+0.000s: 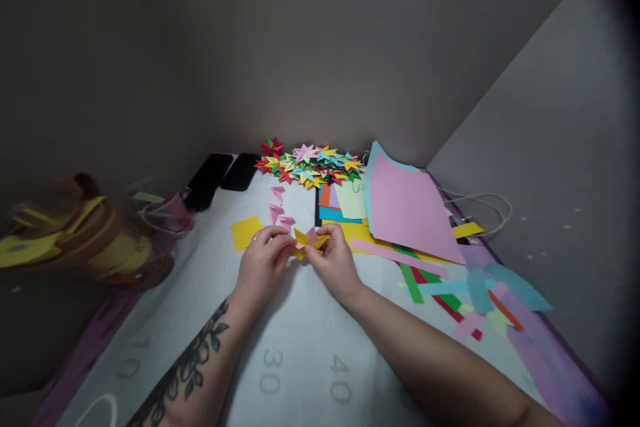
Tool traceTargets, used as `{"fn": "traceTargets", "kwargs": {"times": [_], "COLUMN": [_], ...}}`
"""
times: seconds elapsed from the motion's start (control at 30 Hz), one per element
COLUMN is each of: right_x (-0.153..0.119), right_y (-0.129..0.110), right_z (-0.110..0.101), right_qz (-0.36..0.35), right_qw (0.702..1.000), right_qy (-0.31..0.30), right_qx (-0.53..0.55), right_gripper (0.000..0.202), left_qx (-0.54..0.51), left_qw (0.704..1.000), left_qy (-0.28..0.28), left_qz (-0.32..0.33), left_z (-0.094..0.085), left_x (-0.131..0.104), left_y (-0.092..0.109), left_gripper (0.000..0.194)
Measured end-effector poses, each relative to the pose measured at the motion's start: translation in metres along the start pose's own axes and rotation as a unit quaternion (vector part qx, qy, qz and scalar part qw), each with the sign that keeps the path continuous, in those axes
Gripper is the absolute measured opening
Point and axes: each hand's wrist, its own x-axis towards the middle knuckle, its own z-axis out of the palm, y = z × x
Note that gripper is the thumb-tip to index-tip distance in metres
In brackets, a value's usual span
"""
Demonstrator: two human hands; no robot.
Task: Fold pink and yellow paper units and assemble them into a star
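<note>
Between my two hands, over the middle of the white table cover, is a folded paper star (301, 240) with yellow and pink points. My left hand (267, 255) pinches its left side, fingers bent around the edge. My right hand (337, 257) grips its right side between thumb and fingers. Just beyond my left hand lie several small folded pink paper pieces (276, 213) in a loose column. A yellow paper square (246, 232) rests flat to the left of my left hand.
Finished multicoloured paper stars (310, 163) are heaped at the back. Two dark phones (241, 171) lie left of them. Large pink sheets (410, 207) and coloured scraps (440, 293) spread over the right side. A brown basket-like container (75, 240) stands at the left edge.
</note>
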Motion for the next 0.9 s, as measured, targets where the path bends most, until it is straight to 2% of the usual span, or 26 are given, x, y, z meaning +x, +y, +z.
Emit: {"fn": "traceTargets", "kwargs": {"times": [0.1, 0.3, 0.47, 0.57, 0.67, 0.83, 0.9], "right_x": [-0.0006, -0.0008, -0.0012, -0.0014, -0.0017, -0.0036, -0.0040], "right_y": [0.0002, -0.0003, 0.0002, 0.0009, 0.0015, 0.0005, -0.0010], "right_z": [-0.0004, 0.0010, 0.0016, 0.0015, 0.0017, 0.0038, 0.0046], "right_qz": [-0.018, -0.013, -0.005, -0.011, -0.021, 0.006, 0.013], "right_qw": [0.999, 1.000, 1.000, 1.000, 1.000, 0.999, 0.999], "right_qy": [0.004, -0.007, -0.019, -0.021, -0.014, -0.035, -0.035], "right_qx": [-0.031, -0.008, 0.013, 0.008, -0.005, 0.021, 0.033], "right_gripper": [0.029, 0.029, 0.030, 0.029, 0.028, 0.029, 0.030], "left_qx": [-0.004, 0.006, 0.031, 0.008, -0.052, -0.123, -0.131], "left_qw": [1.000, 1.000, 0.999, 0.999, 0.998, 0.986, 0.984], "left_qy": [-0.011, 0.008, -0.015, -0.029, -0.028, -0.002, 0.009], "left_qz": [0.010, 0.026, 0.039, 0.035, 0.006, -0.116, -0.118], "left_z": [-0.0014, -0.0027, -0.0032, -0.0035, -0.0026, 0.0009, 0.0012], "left_x": [0.0002, 0.0009, 0.0009, 0.0016, 0.0028, 0.0026, 0.0020], "left_y": [0.0008, -0.0004, -0.0007, -0.0007, 0.0005, 0.0026, 0.0015], "left_gripper": [0.011, 0.011, 0.012, 0.012, 0.011, 0.004, 0.003]}}
